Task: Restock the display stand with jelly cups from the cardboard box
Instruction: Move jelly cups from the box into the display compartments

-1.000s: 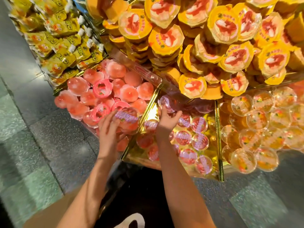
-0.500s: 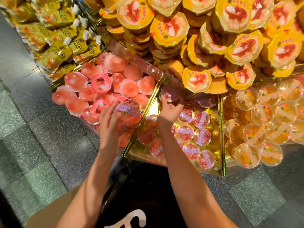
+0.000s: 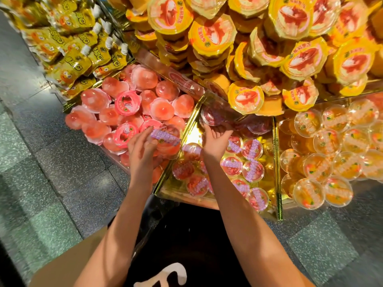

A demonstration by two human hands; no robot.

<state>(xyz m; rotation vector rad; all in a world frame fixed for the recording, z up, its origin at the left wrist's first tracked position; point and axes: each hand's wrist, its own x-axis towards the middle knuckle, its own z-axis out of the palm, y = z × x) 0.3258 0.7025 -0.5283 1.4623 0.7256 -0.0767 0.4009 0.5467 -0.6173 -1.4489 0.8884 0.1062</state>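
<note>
The display stand's middle gold-lined tray [image 3: 191,129] holds several red jelly cups with purple-banded lids [image 3: 252,170]. My left hand [image 3: 143,150] grips one such jelly cup [image 3: 169,141], held tilted over the tray's left divider. My right hand [image 3: 216,139] reaches to the back of the same tray, fingers against a red jelly cup [image 3: 211,116] that lies under the overhang of the upper shelf. The grip on that cup is partly hidden. A corner of the cardboard box [image 3: 68,264] shows at the bottom left, beside my left forearm.
Pink peach-shaped jellies [image 3: 116,112] fill the left tray, clear orange fruit cups [image 3: 331,146] the right one. Yellow pudding cups [image 3: 244,96] pile on the upper shelf, overhanging the trays. Yellow spouted pouches [image 3: 78,59] lie far left. Grey-green tiled floor [image 3: 41,162] surrounds the stand.
The view has shifted a little closer to the stand. My right hand has stayed at the back of the middle tray on the cup; my left hand still holds its cup at the divider.
</note>
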